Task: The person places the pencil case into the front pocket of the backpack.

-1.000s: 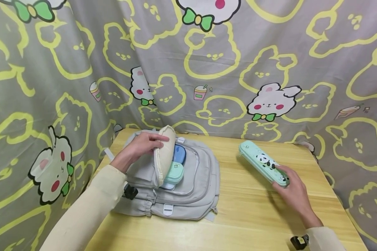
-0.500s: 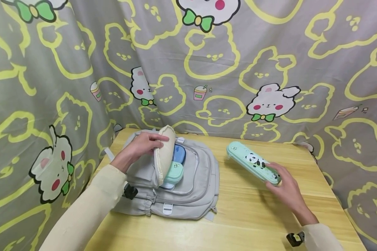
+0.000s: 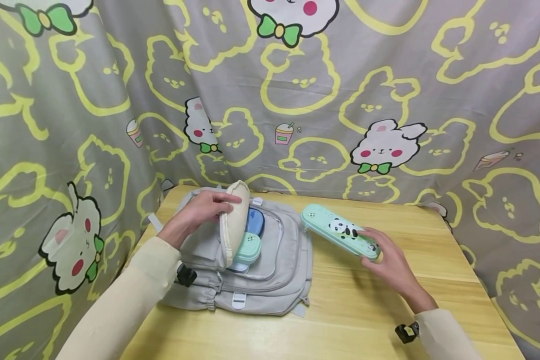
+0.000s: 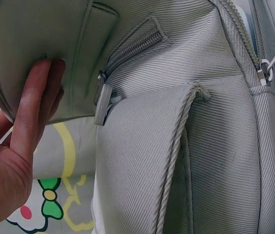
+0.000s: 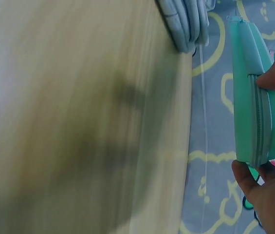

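A grey backpack (image 3: 288,270) lies on the table with its front pocket unzipped. My left hand (image 3: 202,210) pinches the pocket's flap (image 3: 236,220) and holds it folded up; in the left wrist view the fingers (image 4: 30,107) lie along the flap's grey outer side. Inside the pocket sit a mint-green case (image 3: 248,248) and a blue case (image 3: 255,222), both partly covered by the flap. My right hand (image 3: 389,260) grips one end of a mint pencil case (image 3: 337,230) with a panda print, held above the table just right of the backpack. Its zipper side shows in the right wrist view.
The wooden table (image 3: 342,315) extends in front of and to the right of the backpack. A patterned grey curtain (image 3: 315,120) hangs along the back and both sides. A side strap buckle (image 3: 239,300) lies on the backpack's near side.
My right hand has carried the panda pencil case leftward, closer to the backpack. The left hand keeps the flap raised in the same place.
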The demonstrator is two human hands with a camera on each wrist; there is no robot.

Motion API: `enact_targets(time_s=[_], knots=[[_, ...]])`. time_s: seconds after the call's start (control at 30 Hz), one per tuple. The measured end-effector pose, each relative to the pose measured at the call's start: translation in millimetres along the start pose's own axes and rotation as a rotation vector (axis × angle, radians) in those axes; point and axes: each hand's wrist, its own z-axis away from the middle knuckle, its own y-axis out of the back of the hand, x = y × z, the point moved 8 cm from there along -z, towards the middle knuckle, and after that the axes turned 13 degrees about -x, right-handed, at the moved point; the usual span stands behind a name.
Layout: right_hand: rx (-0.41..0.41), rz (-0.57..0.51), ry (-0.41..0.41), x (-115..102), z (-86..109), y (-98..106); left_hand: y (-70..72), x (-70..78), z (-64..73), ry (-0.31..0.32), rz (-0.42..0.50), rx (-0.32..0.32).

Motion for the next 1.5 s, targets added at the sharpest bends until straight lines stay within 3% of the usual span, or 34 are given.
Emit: enact_targets(time_s=[0.4, 1.5], knots=[[-0.08, -0.03, 0.03, -26, -28.6, -19, -0.9, 2.4, 0.0, -0.005, -0.007, -0.002], [-0.212, -0.025, 0.16, -77, -82.4, -71, 0.0, 2.3, -0.5, -0.005, -0.018, 0.006]])
